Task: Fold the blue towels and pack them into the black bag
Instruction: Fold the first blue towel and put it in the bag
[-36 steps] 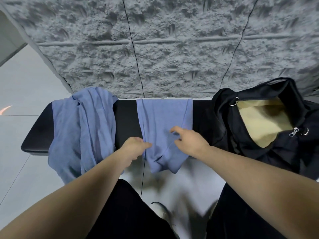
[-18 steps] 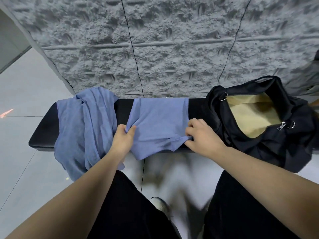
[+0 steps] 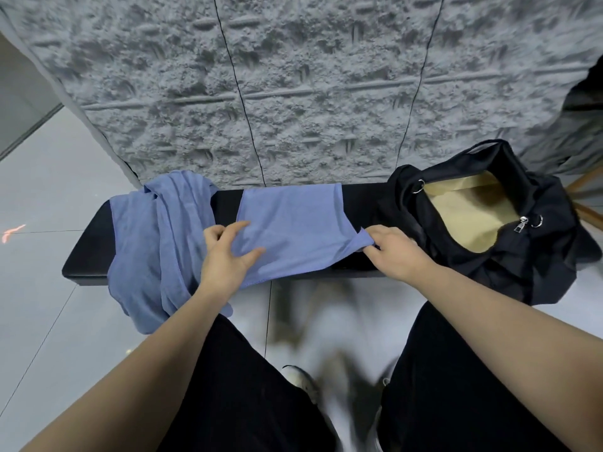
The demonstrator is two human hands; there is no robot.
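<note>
A partly folded blue towel [image 3: 293, 223] lies flat across the middle of the black bench [image 3: 88, 256]. My left hand [image 3: 225, 256] rests on its near left part with the fingers spread and relaxed. My right hand [image 3: 391, 252] pinches the towel's near right corner. A second, crumpled blue towel [image 3: 156, 243] hangs over the bench's left end. The black bag [image 3: 509, 262] sits at the bench's right end, unzipped, showing a tan lining.
A rough grey wall [image 3: 293, 86] rises directly behind the bench. Grey floor tiles [image 3: 49, 190] spread to the left and below. My legs in black trousers [image 3: 248, 386] and my shoes fill the lower frame.
The hanging end of the towel has been folded up onto the bench. My left hand let go and now lies spread on it; my right hand moved right, holding the corner.
</note>
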